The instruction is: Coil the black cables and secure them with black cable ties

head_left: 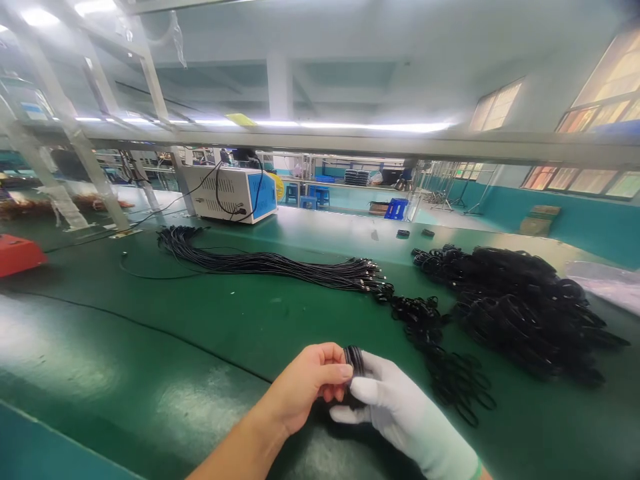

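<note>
A small coil of black cable (pixel 354 359) is held between my two hands above the near part of the green table. My bare left hand (pixel 324 372) pinches it from the left with thumb and fingers. From the right, my white-gloved right hand (pixel 383 393) grips the same coil, its thumb in front and lower fingers curled beneath. The coil's underside is partly hidden by the fingers. Beyond the hands lies a long bundle of straight black cables (pixel 270 263) with metal plug ends toward the right. A loose trail of thin black loops (pixel 450 363) lies right of my hands.
A large heap of coiled black cables (pixel 520 310) covers the table's right side. A white and blue machine (pixel 233 193) stands at the back. At far left sits a red object (pixel 19 255). One cable (pixel 150 327) crosses the green tabletop (pixel 200 393). A metal shelf beam (pixel 320 141) spans overhead.
</note>
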Motion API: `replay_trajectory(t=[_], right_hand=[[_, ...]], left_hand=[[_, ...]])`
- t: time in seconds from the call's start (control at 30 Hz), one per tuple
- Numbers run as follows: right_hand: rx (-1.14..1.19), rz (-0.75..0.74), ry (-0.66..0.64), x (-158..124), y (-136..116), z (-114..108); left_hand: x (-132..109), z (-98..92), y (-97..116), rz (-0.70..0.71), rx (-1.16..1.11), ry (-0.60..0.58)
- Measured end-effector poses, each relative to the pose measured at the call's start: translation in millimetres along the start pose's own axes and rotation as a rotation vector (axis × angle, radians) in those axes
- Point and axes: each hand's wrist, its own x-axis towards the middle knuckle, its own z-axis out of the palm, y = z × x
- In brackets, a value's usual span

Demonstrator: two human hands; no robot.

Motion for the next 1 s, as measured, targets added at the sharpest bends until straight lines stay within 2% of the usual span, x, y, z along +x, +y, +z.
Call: replay_trajectory(t=[0.1,0.17,0.3,0.37,0.53,0.63,0.77,0.9,1.0], right_hand=[[-0.008,-0.012,0.036,2,4,-3],[-0.007,-0.021,0.037,2,5,-2],[0.035,-0.042,0.029,-2,3,3],[0.031,-0.042,0.048,-3,3,6],[-0.031,-0.026,0.012,-5,5,5],[-0.014,-0.027,-0.04,-5,3,6],[0.012,-0.01,-0.079,-7,-1,11],[0.006,-0.029,-0.056,-5,0,16],[0.035,-0.046,-0.028,-1,5,14]], left_hand=[[0,-1.3,1,-0.006,0.053,-0.003],[-3,-0.9,3,0.017,0.215,0.042],[-12,3.0,7,0.284,0.678,0.306],[-14,5.5,6,0.415,0.806,0.366],[-8,6.3,0,0.56,1.01,0.34],[-3,3.9,-3,0.608,1.025,0.366],[-1,1.9,-7,0.622,0.929,0.416],[1,1.7,-7,0.631,0.904,0.442],[5,1.5,0,0.581,0.907,0.456]])
